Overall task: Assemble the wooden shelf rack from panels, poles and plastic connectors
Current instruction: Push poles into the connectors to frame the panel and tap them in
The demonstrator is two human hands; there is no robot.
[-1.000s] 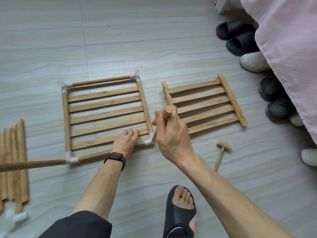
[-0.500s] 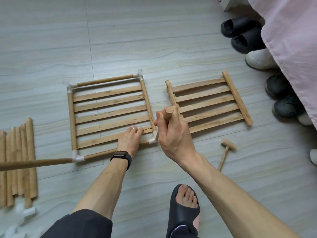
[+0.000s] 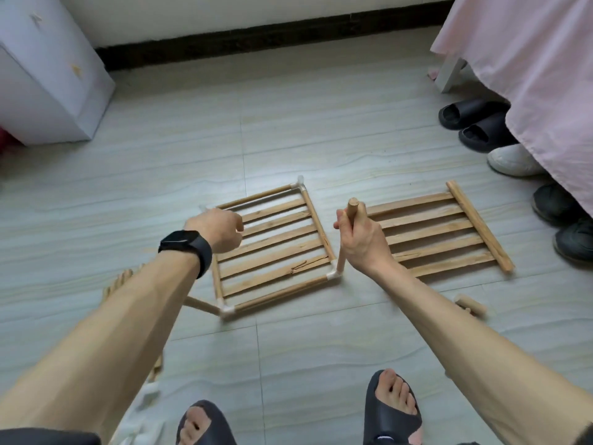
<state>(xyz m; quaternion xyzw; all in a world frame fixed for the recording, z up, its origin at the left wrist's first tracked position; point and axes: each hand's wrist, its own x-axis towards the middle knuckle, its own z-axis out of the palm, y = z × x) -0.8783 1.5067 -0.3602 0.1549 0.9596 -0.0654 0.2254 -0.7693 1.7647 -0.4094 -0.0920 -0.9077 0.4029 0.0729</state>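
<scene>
Right hand [image 3: 359, 242]: I grip a pole [image 3: 352, 209], upright in the connector [image 3: 335, 273] at the panel's [image 3: 272, 248] near right corner.
Left hand [image 3: 218, 229]: loosely curled, holding nothing, over the panel's far left (touching? can't tell).
Spare panel [image 3: 433, 232]: on the floor, right.

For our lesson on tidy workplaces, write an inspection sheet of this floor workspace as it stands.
Surface: pale grey tiled floor.
Job's things: slatted wooden panel framed with white plastic connectors; unframed slatted wooden panel; round wooden pole standing at the framed panel's near-right connector; small wooden mallet lying apart.
Clutter: black slippers, white shoe, dark shoes at right.
Hands: right hand grips the pole; left hand over the framed panel, fingers blurred.
Cables: nothing seen.
Surroundings: pink cloth, white cabinet.
</scene>
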